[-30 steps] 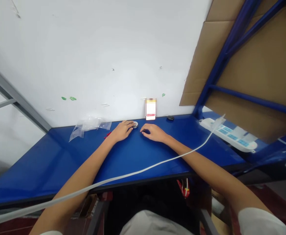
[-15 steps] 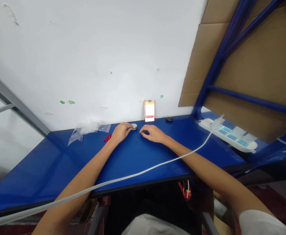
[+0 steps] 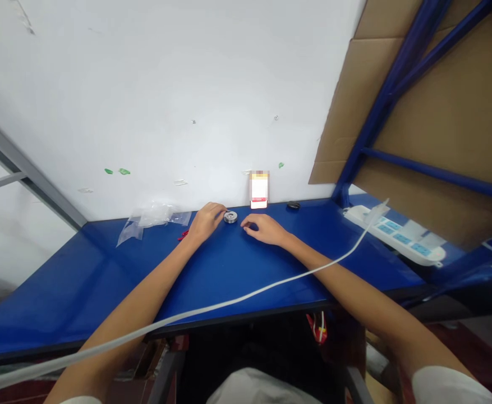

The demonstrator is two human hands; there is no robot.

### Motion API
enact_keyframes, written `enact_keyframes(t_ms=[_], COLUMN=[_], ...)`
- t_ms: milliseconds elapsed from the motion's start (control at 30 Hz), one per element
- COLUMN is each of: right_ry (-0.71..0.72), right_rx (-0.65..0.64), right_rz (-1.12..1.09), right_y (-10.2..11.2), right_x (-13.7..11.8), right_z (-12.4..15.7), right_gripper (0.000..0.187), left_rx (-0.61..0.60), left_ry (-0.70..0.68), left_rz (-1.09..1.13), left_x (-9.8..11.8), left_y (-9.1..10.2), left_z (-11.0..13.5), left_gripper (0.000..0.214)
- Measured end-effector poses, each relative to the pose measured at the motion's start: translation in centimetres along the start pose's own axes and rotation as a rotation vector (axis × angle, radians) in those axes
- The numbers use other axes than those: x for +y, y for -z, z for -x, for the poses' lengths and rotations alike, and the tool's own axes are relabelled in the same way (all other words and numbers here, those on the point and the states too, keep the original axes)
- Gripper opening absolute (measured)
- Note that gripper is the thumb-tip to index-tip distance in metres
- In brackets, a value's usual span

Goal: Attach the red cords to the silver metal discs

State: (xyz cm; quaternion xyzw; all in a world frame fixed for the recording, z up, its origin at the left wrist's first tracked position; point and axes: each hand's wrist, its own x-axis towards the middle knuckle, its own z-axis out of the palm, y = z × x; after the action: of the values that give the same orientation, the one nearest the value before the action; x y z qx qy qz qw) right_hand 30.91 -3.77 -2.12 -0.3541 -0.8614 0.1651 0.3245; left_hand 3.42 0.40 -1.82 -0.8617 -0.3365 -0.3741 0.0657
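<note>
Since the earlier frame, our left hand (image 3: 206,221) has moved back a little from the small round metal piece (image 3: 230,217), and now it stands just beside this piece, not touching it. This hand is half open and holds nothing. Our right hand (image 3: 265,229) lies on the blue table (image 3: 229,275) on other side of the piece, near it, loosely curved, and we see nothing in its grip. The piece lies flat on the table, between both hands. To the left are a clear plastic bag (image 3: 151,216) and a small red thing (image 3: 183,236). Behind stands a blurred card (image 3: 259,189), and a white cable (image 3: 229,300) runs across the table to a power strip (image 3: 391,235).
</note>
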Motion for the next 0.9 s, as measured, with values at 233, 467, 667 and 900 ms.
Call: enact_keyframes(t_ms=[233,467,667,900], right_ry=[-0.303,-0.522,-0.551,-0.511], right_rx=[0.074,0.069,0.178,0.182], right_rz=[-0.556,-0.943,-0.776,-0.646], right_y=[-0.9,-0.4,-0.1,-0.1], right_x=[-0.4,-1.3,-0.5,-0.5], right_z=[-0.8,-0.5,-0.6,-0.7], right_gripper=[0.030,0.021,0.027,0.031], left_rx=[0.090,-0.232,-0.205,-0.572], left_ry=[-0.087,-0.144,0.001,0.360], left_rz=[0.088,0.147,0.102,-0.091], left_x=[3.5,6.2,4.9,-0.8], left_y=[1.3,1.5,5.1,9.9], left_z=[-0.2,-0.6,-1.4,-1.2], left_gripper=[0.013,0.023,0.027,0.027])
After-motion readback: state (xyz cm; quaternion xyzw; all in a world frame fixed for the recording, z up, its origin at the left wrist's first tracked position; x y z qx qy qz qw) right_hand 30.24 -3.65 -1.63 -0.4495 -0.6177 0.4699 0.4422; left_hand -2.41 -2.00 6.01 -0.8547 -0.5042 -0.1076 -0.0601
